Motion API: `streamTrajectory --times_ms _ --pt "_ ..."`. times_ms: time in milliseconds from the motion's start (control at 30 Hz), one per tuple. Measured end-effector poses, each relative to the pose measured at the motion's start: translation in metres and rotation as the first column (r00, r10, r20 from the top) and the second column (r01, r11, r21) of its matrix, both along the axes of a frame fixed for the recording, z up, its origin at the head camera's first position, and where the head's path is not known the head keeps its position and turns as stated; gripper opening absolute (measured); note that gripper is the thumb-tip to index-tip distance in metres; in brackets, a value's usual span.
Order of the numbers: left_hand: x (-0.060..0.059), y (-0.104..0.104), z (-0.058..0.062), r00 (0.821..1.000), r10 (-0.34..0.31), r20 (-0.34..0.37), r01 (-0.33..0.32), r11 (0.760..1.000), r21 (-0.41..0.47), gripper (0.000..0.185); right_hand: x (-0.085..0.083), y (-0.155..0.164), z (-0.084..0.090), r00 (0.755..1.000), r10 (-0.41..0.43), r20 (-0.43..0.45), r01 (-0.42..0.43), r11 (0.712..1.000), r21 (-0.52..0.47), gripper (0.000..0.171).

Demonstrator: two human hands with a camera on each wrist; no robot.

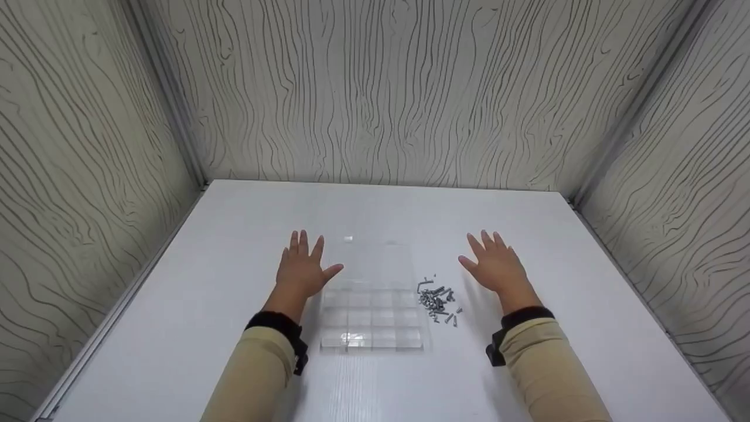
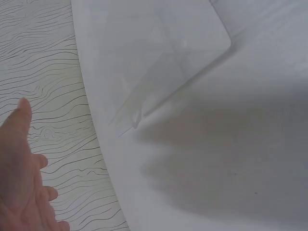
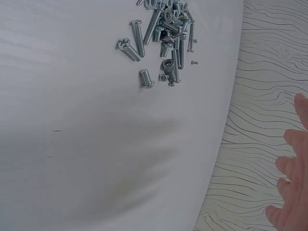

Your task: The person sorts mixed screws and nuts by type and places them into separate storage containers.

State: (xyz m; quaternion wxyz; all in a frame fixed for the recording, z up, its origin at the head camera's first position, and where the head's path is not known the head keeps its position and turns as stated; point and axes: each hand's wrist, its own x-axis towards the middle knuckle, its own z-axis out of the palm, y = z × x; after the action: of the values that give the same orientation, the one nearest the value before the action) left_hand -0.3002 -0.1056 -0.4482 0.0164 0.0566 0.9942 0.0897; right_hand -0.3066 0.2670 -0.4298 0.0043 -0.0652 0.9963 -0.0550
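Note:
My left hand hovers with spread fingers beside a clear plastic compartment box, holding nothing. The box lies with its transparent lid folded back, and its small square compartments face up. To the right of the box is a loose pile of metal screws, with nuts mixed among them in the right wrist view. My right hand is raised to the right of that pile, fingers spread, touching nothing. In the left wrist view a corner of the lid shows near the hand's shadow.
Everything lies on a white table. Wood-grain patterned panels stand behind it and on both sides. A few screws, such as a short one, lie apart from the pile at its near edge.

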Motion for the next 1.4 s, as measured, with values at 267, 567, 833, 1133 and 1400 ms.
streamTrajectory --times_ms 267,567,833,1133,1400 --pt "0.004 -0.005 -0.009 0.999 0.035 -0.025 -0.035 0.999 0.017 0.071 -0.003 -0.002 -0.001 1.000 0.007 -0.002 -0.007 1.000 0.000 0.064" --pt "0.019 -0.002 -0.013 0.980 0.129 0.151 -0.159 0.965 0.209 0.067 -0.003 -0.003 -0.004 1.000 0.006 0.000 -0.006 1.000 -0.014 0.067" --pt "0.027 0.002 -0.033 0.966 0.090 0.243 -0.154 0.955 0.255 0.073 -0.003 -0.007 -0.004 1.000 0.005 0.012 -0.005 1.000 -0.022 0.067" --pt "0.030 0.006 -0.049 0.962 0.137 0.237 -0.187 0.961 0.202 0.056 -0.005 -0.004 -0.007 1.000 0.029 0.007 -0.029 0.999 -0.019 0.067" --pt "0.032 0.008 -0.057 0.962 0.149 0.231 -0.190 0.968 0.167 0.024 -0.007 -0.005 -0.013 0.999 0.004 0.041 -0.003 0.999 -0.036 0.068"
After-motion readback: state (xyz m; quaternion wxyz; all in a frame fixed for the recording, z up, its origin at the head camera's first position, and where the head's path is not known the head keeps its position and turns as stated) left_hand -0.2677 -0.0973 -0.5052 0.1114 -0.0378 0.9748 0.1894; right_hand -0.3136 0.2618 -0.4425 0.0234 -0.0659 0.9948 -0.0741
